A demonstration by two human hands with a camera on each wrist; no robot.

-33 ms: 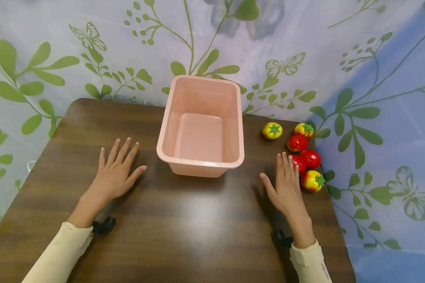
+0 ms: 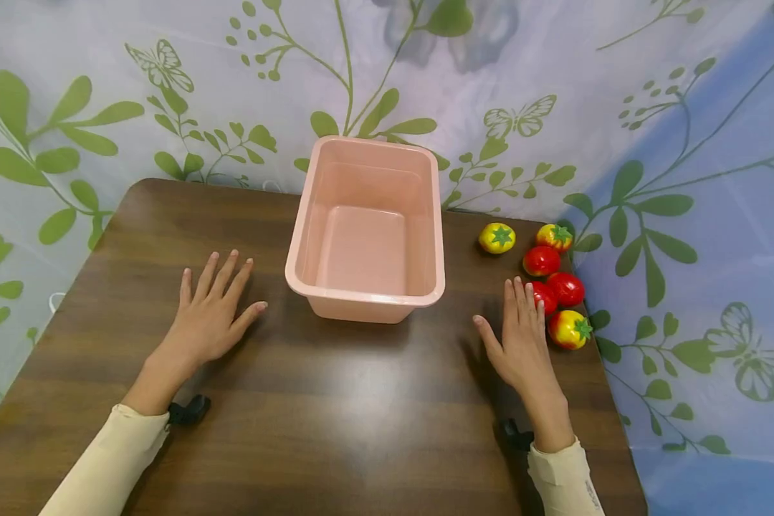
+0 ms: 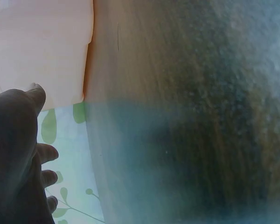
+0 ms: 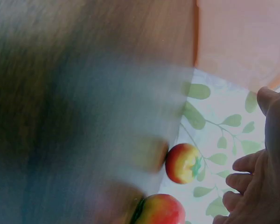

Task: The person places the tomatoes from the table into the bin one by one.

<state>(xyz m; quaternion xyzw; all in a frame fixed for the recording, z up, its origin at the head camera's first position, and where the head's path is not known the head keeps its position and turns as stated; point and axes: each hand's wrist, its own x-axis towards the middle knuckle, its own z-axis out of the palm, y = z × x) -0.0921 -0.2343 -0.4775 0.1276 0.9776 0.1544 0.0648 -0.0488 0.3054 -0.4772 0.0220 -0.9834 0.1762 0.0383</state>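
Observation:
My left hand [image 2: 208,322] is at the left side of the brown table with its fingers straight and spread, holding nothing. My right hand [image 2: 524,347] is on the right, fingers straight and thumb apart, also holding nothing. Its fingertips overlap a red artificial fruit [image 2: 545,297] in the head view; whether they touch it I cannot tell. Between the hands, farther back, stands a pink plastic basin [image 2: 365,308] with nothing inside. Close to the right hand lie several shiny tomato-like fruits, including a red-yellow one [image 2: 566,330] with a green top and a red one [image 2: 542,261].
The wooden table [image 2: 335,401] ends on the right just past the fruits. A yellow fruit [image 2: 497,238] lies apart, between the basin and the others. Behind hangs a leaf-patterned curtain [image 2: 232,86], close to the basin's back rim.

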